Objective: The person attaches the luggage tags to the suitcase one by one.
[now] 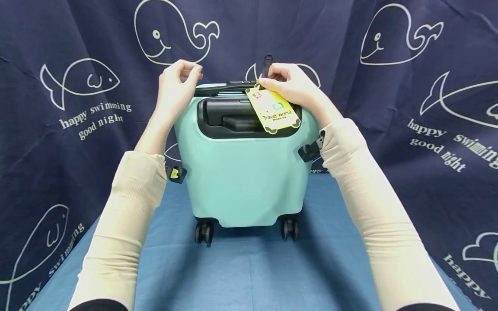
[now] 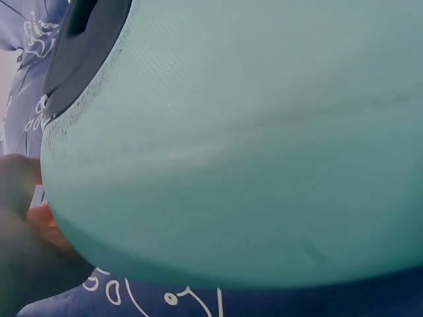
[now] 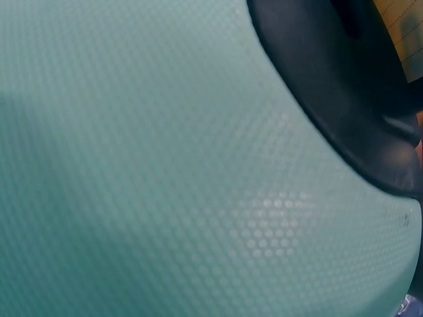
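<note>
A mint-green suitcase (image 1: pixel 249 181) stands upright on its wheels, its top toward the hands. My right hand (image 1: pixel 289 82) is at its top right, thumb and fingers pinching a black strap (image 1: pixel 267 65) whose looped end sticks up above them. Under that thumb a yellow luggage tag (image 1: pixel 274 110) reading "Travel world" hangs over the recessed black handle housing (image 1: pixel 229 114). My left hand (image 1: pixel 177 84) is raised at the top left corner, fingers loosely bent, nothing visible in them. Dark and blurred, left fingers (image 2: pixel 26 251) show beside the shell in the left wrist view.
Blue cloth (image 1: pixel 249 268) covers the surface under the suitcase wheels (image 1: pixel 204 232). Behind and at both sides hangs a navy curtain (image 1: pixel 97 39) with white whale and fish drawings. Black wrist cameras (image 1: pixel 309 151) sit close to the suitcase's sides.
</note>
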Demonstrator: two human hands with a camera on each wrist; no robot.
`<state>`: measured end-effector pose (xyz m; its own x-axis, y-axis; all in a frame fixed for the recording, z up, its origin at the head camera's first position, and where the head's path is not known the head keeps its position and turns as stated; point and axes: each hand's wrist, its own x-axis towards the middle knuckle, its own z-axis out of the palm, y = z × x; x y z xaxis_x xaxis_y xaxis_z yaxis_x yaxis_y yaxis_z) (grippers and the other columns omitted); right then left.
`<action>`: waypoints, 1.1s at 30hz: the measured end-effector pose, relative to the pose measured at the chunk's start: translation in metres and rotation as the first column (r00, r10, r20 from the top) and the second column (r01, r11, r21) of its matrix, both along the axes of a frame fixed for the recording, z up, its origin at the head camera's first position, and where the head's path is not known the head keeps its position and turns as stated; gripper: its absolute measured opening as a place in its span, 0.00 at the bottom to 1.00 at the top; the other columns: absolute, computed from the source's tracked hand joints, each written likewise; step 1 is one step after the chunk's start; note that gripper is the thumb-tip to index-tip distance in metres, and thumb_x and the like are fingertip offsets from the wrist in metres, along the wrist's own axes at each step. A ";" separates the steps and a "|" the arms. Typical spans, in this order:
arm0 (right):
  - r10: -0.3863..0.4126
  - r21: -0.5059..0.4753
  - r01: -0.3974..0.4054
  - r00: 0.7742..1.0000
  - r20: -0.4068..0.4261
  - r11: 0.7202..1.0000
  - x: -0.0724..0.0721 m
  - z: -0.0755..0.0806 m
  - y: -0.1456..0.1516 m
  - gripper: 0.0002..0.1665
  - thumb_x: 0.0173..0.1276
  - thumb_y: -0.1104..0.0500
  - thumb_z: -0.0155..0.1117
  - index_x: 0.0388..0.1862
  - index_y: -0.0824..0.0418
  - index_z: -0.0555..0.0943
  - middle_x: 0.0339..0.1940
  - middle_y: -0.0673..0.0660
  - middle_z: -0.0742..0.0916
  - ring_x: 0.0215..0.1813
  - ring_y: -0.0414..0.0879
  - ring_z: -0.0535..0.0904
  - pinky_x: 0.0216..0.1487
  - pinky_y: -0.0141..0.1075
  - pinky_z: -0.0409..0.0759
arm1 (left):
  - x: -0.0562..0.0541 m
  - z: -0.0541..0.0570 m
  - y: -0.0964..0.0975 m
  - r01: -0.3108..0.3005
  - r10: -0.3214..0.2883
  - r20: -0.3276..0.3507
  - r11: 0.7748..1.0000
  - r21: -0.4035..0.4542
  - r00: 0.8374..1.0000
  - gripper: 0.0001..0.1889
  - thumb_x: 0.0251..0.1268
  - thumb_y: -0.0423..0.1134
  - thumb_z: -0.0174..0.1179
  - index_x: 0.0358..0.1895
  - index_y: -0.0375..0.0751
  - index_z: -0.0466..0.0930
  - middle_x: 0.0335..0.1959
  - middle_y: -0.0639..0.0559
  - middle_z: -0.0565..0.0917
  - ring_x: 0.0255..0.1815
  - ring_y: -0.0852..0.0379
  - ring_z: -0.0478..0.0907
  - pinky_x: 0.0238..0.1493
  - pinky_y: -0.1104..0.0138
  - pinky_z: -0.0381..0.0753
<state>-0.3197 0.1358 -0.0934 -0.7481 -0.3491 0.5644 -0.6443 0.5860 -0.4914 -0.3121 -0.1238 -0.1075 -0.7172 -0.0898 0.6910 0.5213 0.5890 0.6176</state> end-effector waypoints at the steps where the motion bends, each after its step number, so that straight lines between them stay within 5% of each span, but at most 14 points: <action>1: -0.004 0.003 0.004 1.000 0.001 1.000 0.000 0.000 0.000 0.15 0.66 0.55 0.60 0.21 0.57 0.72 0.18 0.45 0.71 0.26 0.40 0.65 0.31 0.29 0.60 | -0.001 0.002 0.002 0.005 -0.005 0.006 1.000 -0.015 1.000 0.15 0.67 0.47 0.53 0.45 0.42 0.82 0.39 0.54 0.87 0.34 0.71 0.79 0.41 0.78 0.71; 12: -0.012 0.007 0.012 1.000 0.029 1.000 0.000 0.000 0.001 0.15 0.66 0.54 0.60 0.20 0.56 0.72 0.18 0.45 0.71 0.27 0.41 0.66 0.32 0.30 0.60 | -0.014 0.021 0.023 0.045 -0.039 0.056 0.993 -0.110 0.998 0.14 0.67 0.46 0.51 0.46 0.43 0.80 0.33 0.60 0.85 0.32 0.72 0.76 0.40 0.77 0.69; 33: 0.014 0.007 -0.014 0.999 -0.041 1.000 0.000 -0.001 0.000 0.15 0.65 0.57 0.61 0.19 0.57 0.71 0.18 0.46 0.70 0.26 0.41 0.65 0.30 0.29 0.59 | -0.029 0.024 0.055 0.070 -0.048 0.086 0.960 -0.270 0.995 0.15 0.68 0.46 0.49 0.45 0.41 0.80 0.30 0.58 0.83 0.31 0.68 0.72 0.37 0.77 0.67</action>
<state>-0.3198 0.1358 -0.0943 -0.7194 -0.3632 0.5921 -0.6718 0.5803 -0.4603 -0.3412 -0.0688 -0.0839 -0.7683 0.1383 0.6250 0.5169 0.7100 0.4783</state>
